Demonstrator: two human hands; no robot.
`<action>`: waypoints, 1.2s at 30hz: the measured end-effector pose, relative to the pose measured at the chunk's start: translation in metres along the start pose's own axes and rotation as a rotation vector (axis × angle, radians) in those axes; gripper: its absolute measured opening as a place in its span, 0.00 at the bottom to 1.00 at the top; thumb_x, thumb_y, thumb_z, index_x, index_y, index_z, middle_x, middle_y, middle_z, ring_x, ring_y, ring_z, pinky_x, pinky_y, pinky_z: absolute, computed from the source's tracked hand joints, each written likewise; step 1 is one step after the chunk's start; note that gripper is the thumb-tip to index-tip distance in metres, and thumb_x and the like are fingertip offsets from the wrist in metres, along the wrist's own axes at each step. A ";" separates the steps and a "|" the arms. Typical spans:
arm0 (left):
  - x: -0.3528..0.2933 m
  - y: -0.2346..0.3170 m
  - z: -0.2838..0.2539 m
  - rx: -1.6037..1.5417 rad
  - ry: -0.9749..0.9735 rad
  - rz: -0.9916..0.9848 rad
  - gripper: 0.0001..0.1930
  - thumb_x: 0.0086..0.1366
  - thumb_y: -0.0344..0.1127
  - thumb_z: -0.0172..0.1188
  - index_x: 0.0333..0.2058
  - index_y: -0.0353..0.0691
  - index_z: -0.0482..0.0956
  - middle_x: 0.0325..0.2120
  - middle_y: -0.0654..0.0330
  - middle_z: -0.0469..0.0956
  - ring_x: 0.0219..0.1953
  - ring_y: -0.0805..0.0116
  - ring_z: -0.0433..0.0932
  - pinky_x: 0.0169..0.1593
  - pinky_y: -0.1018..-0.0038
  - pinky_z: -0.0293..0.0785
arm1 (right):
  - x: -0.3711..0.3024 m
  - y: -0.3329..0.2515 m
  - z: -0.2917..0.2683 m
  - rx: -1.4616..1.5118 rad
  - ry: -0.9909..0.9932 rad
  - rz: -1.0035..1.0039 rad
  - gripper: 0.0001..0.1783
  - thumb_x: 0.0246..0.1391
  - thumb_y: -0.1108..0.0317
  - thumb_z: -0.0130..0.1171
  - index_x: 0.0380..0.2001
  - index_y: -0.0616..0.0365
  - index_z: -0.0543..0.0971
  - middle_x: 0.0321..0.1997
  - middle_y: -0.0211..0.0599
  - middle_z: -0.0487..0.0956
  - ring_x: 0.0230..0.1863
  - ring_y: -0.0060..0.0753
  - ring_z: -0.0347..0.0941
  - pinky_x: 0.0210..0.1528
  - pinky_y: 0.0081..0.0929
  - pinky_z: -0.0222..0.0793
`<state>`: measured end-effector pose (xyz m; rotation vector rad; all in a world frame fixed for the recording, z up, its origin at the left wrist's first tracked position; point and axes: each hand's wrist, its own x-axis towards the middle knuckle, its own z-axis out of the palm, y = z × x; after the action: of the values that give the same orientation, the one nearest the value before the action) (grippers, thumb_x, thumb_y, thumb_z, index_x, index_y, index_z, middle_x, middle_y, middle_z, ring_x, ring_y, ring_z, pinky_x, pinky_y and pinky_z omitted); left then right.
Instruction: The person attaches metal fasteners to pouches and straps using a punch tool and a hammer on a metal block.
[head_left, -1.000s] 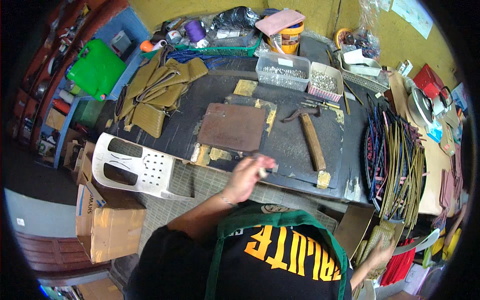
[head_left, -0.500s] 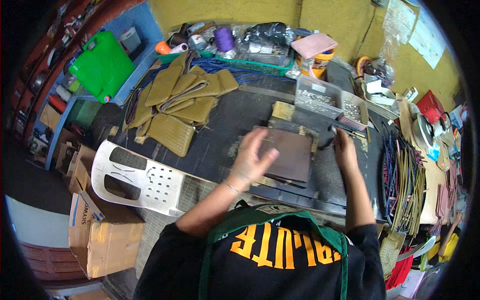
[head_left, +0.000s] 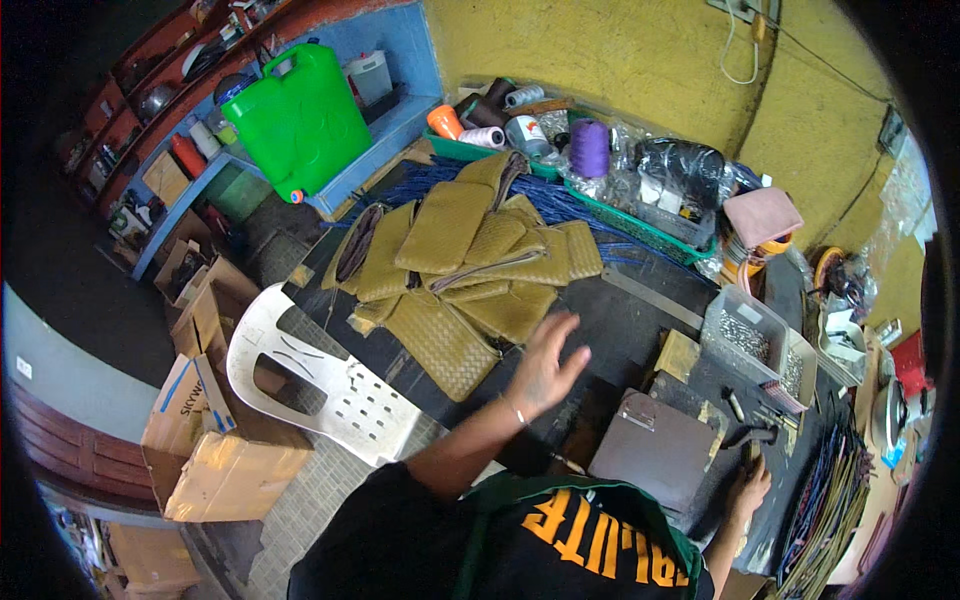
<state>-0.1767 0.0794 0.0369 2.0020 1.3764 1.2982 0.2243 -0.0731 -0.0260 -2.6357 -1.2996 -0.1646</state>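
Shows the left hand (head_left: 545, 375) open, thumb apart from fingers, holding nothing, beyond and left of the brown pad (head_left: 650, 455), near the olive woven panels (head_left: 445, 340). Has the right hand (head_left: 750, 491) just right of the pad, fingers bent at the hammer (head_left: 751, 437), probably around its handle, though too small there to be sure. Could knock the hammer's head into the pad if lifted carelessly, disturbing the small pale piece (head_left: 640, 421) on top. Could also tumble the unevenly piled panels, left of the pad, by snagging one with spread fingers. Includes slim tools (head_left: 736, 404) beyond and right of the pad, easily swept aside. Meets a clear tub of metal fasteners (head_left: 745, 335) beyond the pad, blocking farther reach, and a white plastic chair (head_left: 345, 395) left of the pad, crowding the dark table (head_left: 620, 365).
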 end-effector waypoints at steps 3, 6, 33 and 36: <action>0.060 -0.018 -0.054 0.336 0.167 0.100 0.17 0.53 0.42 0.54 0.39 0.37 0.71 0.44 0.50 0.66 0.47 0.52 0.64 0.50 0.62 0.60 | 0.020 0.026 0.022 0.056 0.019 -0.038 0.29 0.45 0.65 0.52 0.54 0.46 0.59 0.42 0.46 0.65 0.44 0.49 0.61 0.42 0.40 0.61; 0.103 -0.067 -0.101 0.544 0.132 -0.126 0.22 0.51 0.46 0.55 0.41 0.39 0.70 0.45 0.51 0.66 0.48 0.53 0.63 0.51 0.59 0.59 | 0.043 0.005 0.010 0.246 0.130 -0.254 0.27 0.44 0.70 0.52 0.51 0.52 0.63 0.38 0.50 0.66 0.41 0.51 0.62 0.42 0.38 0.60; -0.002 0.112 0.041 -1.280 -0.148 -0.248 0.12 0.60 0.28 0.46 0.43 0.35 0.66 0.40 0.60 0.70 0.42 0.75 0.67 0.47 0.76 0.61 | -0.028 -0.130 -0.120 1.608 -0.626 -0.509 0.34 0.44 0.69 0.58 0.55 0.55 0.57 0.42 0.35 0.69 0.42 0.25 0.65 0.46 0.23 0.60; -0.028 0.117 0.064 -1.308 -0.303 -0.333 0.13 0.60 0.28 0.45 0.44 0.35 0.64 0.40 0.60 0.70 0.43 0.74 0.67 0.48 0.75 0.61 | -0.017 -0.098 -0.106 1.639 -0.661 -0.377 0.36 0.45 0.72 0.57 0.56 0.55 0.53 0.38 0.32 0.70 0.39 0.21 0.64 0.45 0.22 0.60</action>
<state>-0.0637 0.0147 0.0767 0.9349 0.4012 1.1563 0.1348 -0.0514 0.0869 -1.0018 -1.1450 1.2213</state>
